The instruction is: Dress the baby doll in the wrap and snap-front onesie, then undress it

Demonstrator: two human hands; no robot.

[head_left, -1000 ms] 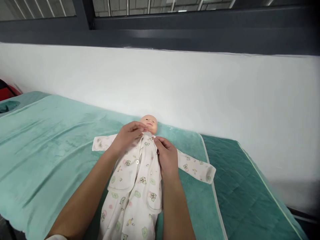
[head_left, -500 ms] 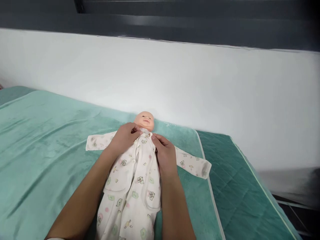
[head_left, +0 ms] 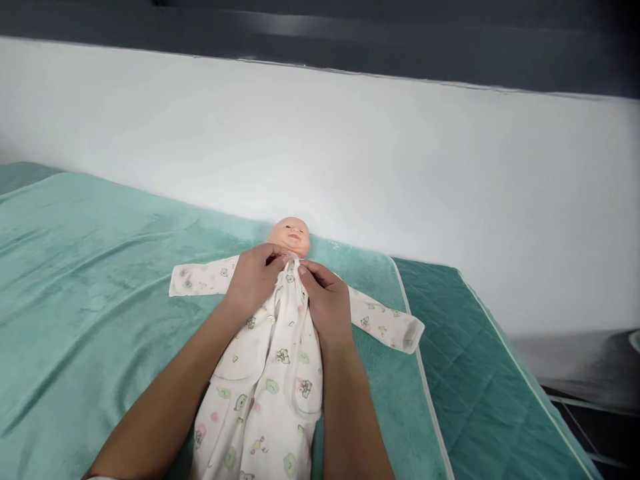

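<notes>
A baby doll [head_left: 290, 235] lies on its back on a light green blanket [head_left: 100, 280], head toward the wall. It wears a white romper [head_left: 273, 380] printed with small animals, its sleeves spread out to both sides. My left hand [head_left: 254, 279] and my right hand [head_left: 324, 301] rest on the doll's chest just under the chin. Both pinch the romper's front edges at the neckline, fingertips nearly meeting at the collar.
The blanket covers a bed against a white wall [head_left: 400, 160]. A darker teal quilted mattress [head_left: 475, 373] shows to the right of the blanket's white edge. The bed's right edge drops to a dark floor [head_left: 605, 433].
My hands have drawn closer together at the collar, bringing the romper's upper front edges together. The view has tilted down and shifted slightly.
</notes>
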